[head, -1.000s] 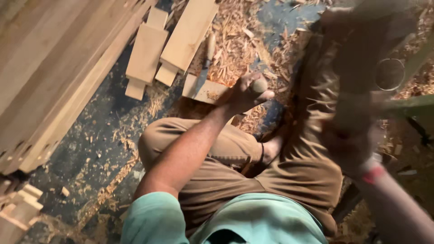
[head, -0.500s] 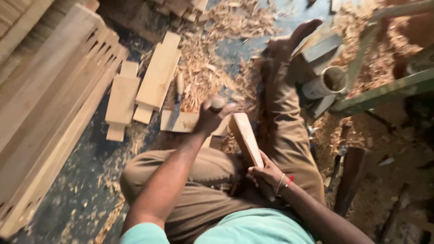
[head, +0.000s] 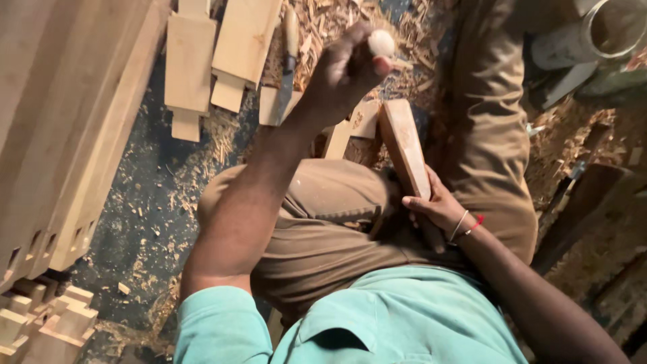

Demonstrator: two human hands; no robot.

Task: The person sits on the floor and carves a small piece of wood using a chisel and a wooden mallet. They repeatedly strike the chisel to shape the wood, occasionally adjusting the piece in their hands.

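The biggest thing here is the stack of long pale planks (head: 64, 128) filling the nine-to-eleven o'clock side of the floor, their near ends cut with dark slots. Next comes the person, seated on the ground in brown trousers (head: 323, 222) and a teal shirt (head: 377, 317), knees drawn up, one leg running away toward one o'clock. The dark floor (head: 145, 216) around them is littered with wood shavings (head: 337, 27), thickest up at twelve o'clock. Also at twelve lie two flat boards with tenon ends (head: 216, 54), side by side, and just right of them a chisel (head: 286, 74) with a pale handle, blade pointing toward the person. At eight o'clock sits a small heap of notched offcuts (head: 40, 323). Up at two o'clock a metal can (head: 610, 30) lies open-mouthed among dark scrap. In the middle, a narrow wooden piece (head: 404, 145) leans across the lap, its upper end toward twelve, its lower end at four o'clock, where the right hand (head: 438, 205) is wrapped around it, fingers closed on its edge; a thin bangle and red thread circle that wrist. The left hand (head: 347, 67) is raised at twelve o'clock above the piece, clenched tight around a tool handle whose round pale knob (head: 381, 42) pokes out above the fist.
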